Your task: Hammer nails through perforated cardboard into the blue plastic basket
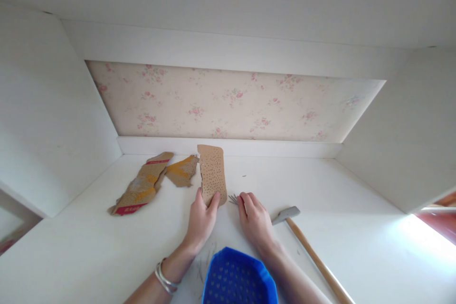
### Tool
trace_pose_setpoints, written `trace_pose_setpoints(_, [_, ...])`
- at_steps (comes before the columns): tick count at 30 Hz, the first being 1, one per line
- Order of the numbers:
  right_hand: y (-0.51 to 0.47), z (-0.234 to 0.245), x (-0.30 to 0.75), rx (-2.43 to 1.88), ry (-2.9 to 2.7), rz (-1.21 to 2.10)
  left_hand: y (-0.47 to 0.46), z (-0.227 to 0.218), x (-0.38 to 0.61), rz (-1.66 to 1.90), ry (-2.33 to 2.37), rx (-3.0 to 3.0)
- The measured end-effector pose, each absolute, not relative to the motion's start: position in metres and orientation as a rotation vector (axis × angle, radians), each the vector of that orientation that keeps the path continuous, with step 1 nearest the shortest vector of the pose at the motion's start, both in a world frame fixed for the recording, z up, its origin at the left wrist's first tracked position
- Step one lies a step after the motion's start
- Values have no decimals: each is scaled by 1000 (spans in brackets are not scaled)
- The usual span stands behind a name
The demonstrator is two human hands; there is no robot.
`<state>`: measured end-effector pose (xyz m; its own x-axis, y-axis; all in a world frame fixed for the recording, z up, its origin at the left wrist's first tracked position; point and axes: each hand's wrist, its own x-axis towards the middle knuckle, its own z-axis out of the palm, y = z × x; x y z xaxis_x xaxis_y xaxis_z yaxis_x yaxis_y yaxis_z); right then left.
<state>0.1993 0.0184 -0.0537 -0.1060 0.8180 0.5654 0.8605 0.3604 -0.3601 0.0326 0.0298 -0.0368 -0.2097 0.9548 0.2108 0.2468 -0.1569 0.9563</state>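
My left hand [203, 216] rests on the near end of a brown cardboard strip [213, 172] full of small holes, fingers flat on it and pressing it to the white desk. My right hand [254, 218] lies just right of it, fingertips touching a small bunch of metal nails [233, 199] on the desk; the fingers are curled over them. A hammer [309, 251] with a wooden handle lies to the right of my right hand, head towards it.
Two torn cardboard pieces [142, 184] with red and yellow print lie left of the strip. A blue perforated plastic basket [238, 280] sits at the near edge between my forearms. White side panels and a floral back wall [231, 102] enclose the desk [356, 209].
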Motion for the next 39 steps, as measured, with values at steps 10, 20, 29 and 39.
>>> trace_pose_setpoints(10, [20, -58, 199, -1504, -2015, -33, 34, -32, 33, 1431, 987, 1069])
trace_pose_setpoints(20, [23, -54, 204, -1398, -1805, 134, 36, -30, 20, 1170, 748, 838])
trace_pose_setpoints(29, [28, -56, 209, -1322, -1743, 288, 32, -32, 23, 964, 737, 1065])
trace_pose_setpoints(39, [27, -56, 213, -1255, -1748, 314, 35, -34, 18, 894, 762, 1129])
